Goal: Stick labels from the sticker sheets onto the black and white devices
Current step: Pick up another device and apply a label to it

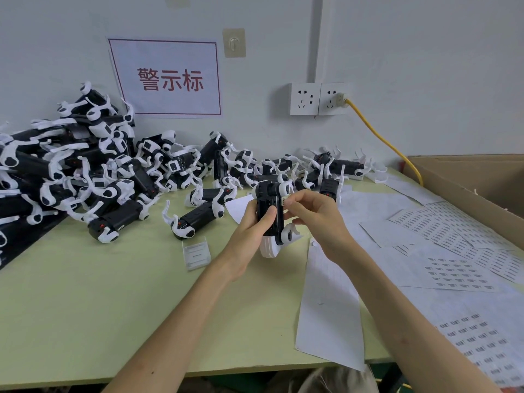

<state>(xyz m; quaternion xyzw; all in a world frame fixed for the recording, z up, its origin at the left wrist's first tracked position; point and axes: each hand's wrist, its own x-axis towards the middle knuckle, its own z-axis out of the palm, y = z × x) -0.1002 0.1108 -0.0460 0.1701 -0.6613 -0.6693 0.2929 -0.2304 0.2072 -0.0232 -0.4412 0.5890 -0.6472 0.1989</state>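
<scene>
My left hand point(249, 236) grips a black and white device point(270, 214) upright above the table, thumb across its front. My right hand point(314, 214) pinches a small white label point(285, 202) against the device's right side. A big heap of black and white devices point(93, 165) lies at the left and along the wall. Sticker sheets point(459, 272) printed with rows of small labels are spread at the right, with another sheet point(482, 344) near the front corner.
A pale green table point(99, 293) carries everything. A small white plastic part point(196, 255) lies left of my left forearm. Blank backing sheets point(329, 307) lie under my right arm. A cardboard box point(482, 182) stands at the right; a yellow cable point(382, 140) runs from wall sockets.
</scene>
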